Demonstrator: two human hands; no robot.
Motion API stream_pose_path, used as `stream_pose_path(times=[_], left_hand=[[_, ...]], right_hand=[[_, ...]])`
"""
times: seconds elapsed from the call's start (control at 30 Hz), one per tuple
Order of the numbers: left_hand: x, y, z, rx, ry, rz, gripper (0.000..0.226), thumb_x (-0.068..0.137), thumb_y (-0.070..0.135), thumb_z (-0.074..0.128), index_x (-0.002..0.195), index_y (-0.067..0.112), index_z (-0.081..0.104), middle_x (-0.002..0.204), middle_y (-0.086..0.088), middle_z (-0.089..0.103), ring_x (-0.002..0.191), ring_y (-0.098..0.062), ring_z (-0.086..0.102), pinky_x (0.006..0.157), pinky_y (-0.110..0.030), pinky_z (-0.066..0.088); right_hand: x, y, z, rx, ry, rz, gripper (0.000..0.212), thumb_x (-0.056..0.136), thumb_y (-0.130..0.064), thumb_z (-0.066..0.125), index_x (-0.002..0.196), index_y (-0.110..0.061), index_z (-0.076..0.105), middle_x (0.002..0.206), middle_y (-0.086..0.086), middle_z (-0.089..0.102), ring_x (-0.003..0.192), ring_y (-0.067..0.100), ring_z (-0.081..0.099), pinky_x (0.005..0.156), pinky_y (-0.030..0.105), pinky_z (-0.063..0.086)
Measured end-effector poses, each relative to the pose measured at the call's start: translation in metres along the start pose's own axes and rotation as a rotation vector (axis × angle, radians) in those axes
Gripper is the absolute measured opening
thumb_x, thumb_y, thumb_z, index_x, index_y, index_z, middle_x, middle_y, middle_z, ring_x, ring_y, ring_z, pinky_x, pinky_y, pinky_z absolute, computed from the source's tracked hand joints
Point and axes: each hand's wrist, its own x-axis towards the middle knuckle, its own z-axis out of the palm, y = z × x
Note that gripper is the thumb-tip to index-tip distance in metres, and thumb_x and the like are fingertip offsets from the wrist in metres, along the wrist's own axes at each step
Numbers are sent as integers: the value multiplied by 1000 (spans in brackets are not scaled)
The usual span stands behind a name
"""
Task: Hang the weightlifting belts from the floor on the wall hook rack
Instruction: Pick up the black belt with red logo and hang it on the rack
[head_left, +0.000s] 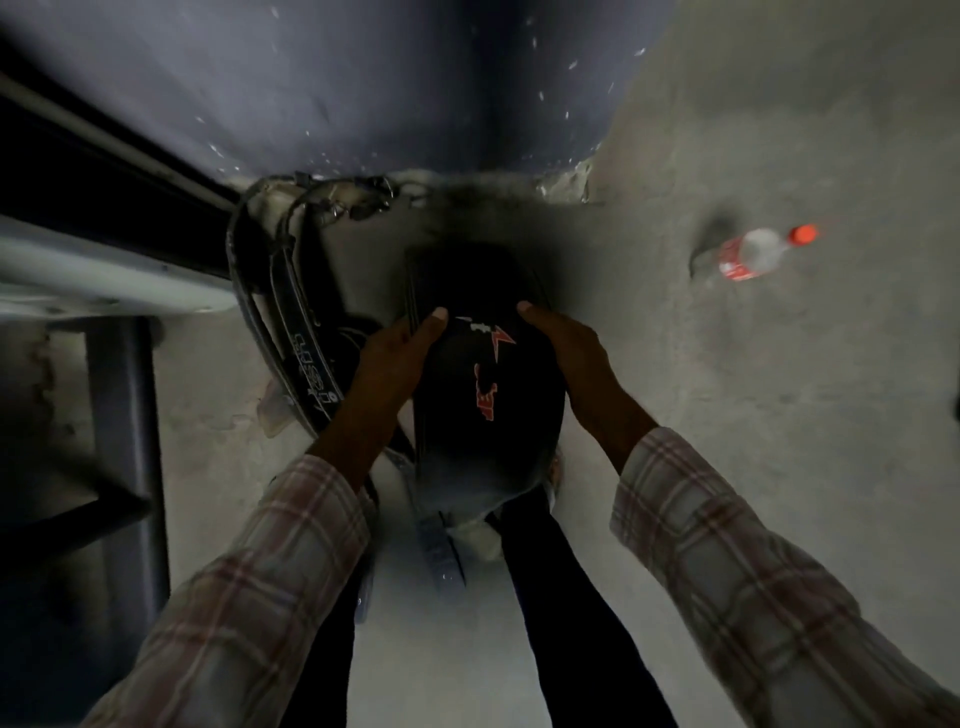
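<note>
A wide black weightlifting belt (483, 332) with red and white lettering is held flat in front of me above the concrete floor. My left hand (395, 358) grips its left edge, thumb on top. My right hand (566, 353) grips its right edge the same way. A second black belt (306, 358) with white stitching and white lettering lies curled on the floor to the left, against the base of the wall, with a metal chain and clips (363, 200) at its far end. No hook rack is in view.
A dark blue-grey wall (363, 78) rises ahead. A grey metal frame with an upright post (124, 415) stands at the left. A plastic bottle (758, 254) with a red cap lies on the floor (779, 415) at the right. My dark trouser legs are below.
</note>
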Motion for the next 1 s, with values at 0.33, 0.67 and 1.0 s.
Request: stream_pose_path(times=[0.33,0.67,1.0], left_hand=[[-217,54,-40,122,-152,141,33,89,40,69,98,9,79,93,-11,79,93,-29,74,84,-33,56],[-448,38,-104,118,-145,424,47,89,38,72,46,21,62,50,6,56,47,-5,51,53,-21,39],[-659,173,-132,-230,-282,814,25,94,17,68,117,8,70,106,-12,77,95,-25,73,83,-36,58]], right_hand=[[-207,-71,-39,54,-172,-158,37,87,-7,71,123,1,67,117,24,73,109,43,70,102,54,54],[-475,-24,-28,76,-116,-635,39,86,-6,71,123,-16,68,116,6,76,110,28,71,96,41,57],[-690,-81,-35,178,-216,-950,44,91,9,60,130,-10,62,125,13,73,113,28,70,97,40,57]])
